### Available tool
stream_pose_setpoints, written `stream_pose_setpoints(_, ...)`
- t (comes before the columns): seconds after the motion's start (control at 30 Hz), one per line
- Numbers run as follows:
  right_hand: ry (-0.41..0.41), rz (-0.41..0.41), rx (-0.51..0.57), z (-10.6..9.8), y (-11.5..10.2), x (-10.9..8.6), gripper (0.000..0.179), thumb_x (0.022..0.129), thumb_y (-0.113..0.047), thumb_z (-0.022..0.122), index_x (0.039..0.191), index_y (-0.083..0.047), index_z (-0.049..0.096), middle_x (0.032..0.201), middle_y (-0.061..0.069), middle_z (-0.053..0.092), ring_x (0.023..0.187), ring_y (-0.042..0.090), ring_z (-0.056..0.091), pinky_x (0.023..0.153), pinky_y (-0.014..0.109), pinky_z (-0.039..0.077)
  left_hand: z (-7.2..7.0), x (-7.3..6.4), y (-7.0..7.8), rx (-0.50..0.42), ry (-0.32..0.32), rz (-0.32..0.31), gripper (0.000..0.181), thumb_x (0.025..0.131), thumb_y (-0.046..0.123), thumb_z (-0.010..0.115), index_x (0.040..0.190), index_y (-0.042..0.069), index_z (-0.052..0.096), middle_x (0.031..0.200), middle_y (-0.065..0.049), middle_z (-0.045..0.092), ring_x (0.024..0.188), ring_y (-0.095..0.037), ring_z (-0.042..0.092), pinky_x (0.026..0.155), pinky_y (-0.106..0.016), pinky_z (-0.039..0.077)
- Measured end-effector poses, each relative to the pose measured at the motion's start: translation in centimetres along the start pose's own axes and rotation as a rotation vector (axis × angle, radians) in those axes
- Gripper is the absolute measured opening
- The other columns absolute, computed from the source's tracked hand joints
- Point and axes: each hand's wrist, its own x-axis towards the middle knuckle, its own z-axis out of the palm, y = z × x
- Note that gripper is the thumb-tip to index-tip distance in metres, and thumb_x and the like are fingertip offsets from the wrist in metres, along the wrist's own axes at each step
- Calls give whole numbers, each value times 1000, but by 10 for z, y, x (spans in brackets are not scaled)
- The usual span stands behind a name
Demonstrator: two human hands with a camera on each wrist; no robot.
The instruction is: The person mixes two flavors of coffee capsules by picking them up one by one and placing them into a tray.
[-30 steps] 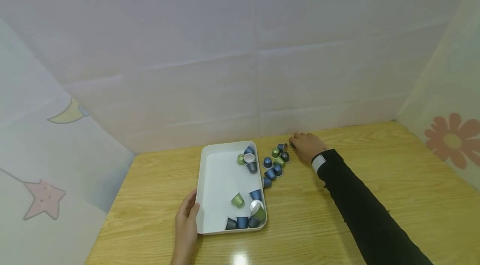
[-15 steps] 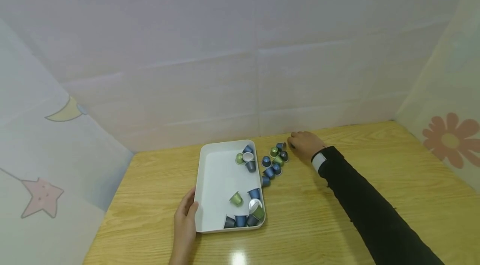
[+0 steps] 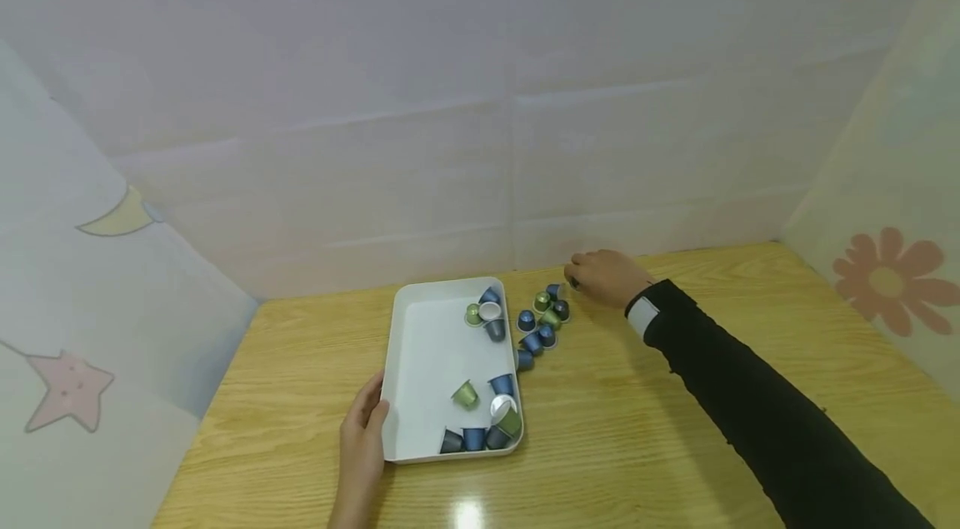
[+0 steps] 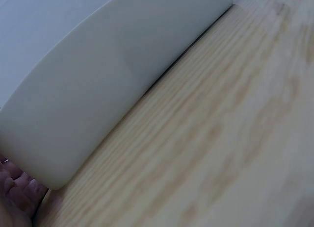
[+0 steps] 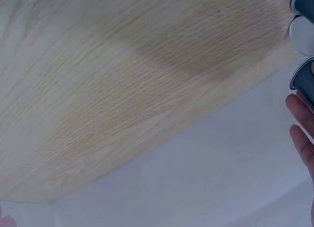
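Observation:
My left hand [image 3: 362, 439] holds the left edge of a white tray [image 3: 392, 362], its thumb at the rim. In the left wrist view the tray's outer wall [image 4: 93, 80] shows, with part of the hand at the lower left. Several blue, green and dark coffee capsules lie in the tray, among them a green capsule [image 3: 466, 395]. My right hand [image 3: 609, 277] is by the back wall and pinches a dark coffee capsule [image 5: 303, 82], partly cut off in the right wrist view. A blue capsule [image 3: 555, 291] lies just left of that hand.
Right of the tray, a loose cluster of capsules lies on the wooden table [image 3: 637, 412], including a green capsule [image 3: 542, 301] and a blue capsule [image 3: 527, 321]. A white wall covering [image 3: 420, 179] rises along the table's back edge.
The right hand has lifted slightly and shifted a little left, with the dark coffee capsule now showing at its fingertips. The left hand stays at the tray. The head view has shifted slightly.

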Motion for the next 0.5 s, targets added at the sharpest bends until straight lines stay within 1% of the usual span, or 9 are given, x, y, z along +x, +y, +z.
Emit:
stream_pose_setpoints(0.07, 8, -33, 5, -1, -5, 3, 12, 81, -16, 69, 91, -10, 67, 80, 5, 64, 68, 18, 59, 63, 34, 55, 0, 0, 0, -11, 2, 0, 42, 97, 6, 40, 139, 6, 45, 144, -18, 48, 126, -24, 44, 85, -8, 40)
stream_pose_setpoints(0.13, 5, -68, -1, 1, -10, 6, 14, 82, -18, 69, 94, -12, 67, 84, 4, 65, 71, 17, 60, 66, 33, 56, 0, 0, -1, -16, 3, -3, 42, 97, 6, 40, 139, 6, 45, 143, -19, 48, 126, -24, 44, 81, -3, 38)
stream_pose_setpoints(0.23, -7, -106, -6, 5, -18, 11, 15, 84, -20, 66, 98, -13, 67, 86, 3, 66, 74, 16, 60, 68, 33, 56, 1, 0, -1, -20, 6, -1, 42, 97, 6, 40, 138, 5, 45, 143, -19, 48, 125, -24, 45, 80, -3, 38)
stream_pose_setpoints(0.3, 2, -122, -3, 6, -23, 14, 15, 85, -20, 65, 98, -13, 67, 86, 3, 66, 73, 16, 60, 68, 33, 56, 2, 0, -1, -22, 8, 4, 41, 97, 6, 40, 138, 5, 45, 143, -19, 49, 125, -24, 45, 80, -4, 38)
stream_pose_setpoints(0.5, 9, -168, 15, 2, -36, 19, 17, 83, -21, 67, 99, -13, 67, 85, 2, 65, 75, 15, 58, 70, 34, 56, 5, 0, -2, -32, 8, 3, 41, 97, 6, 40, 138, 5, 46, 142, -19, 50, 124, -25, 46, 80, -4, 39)
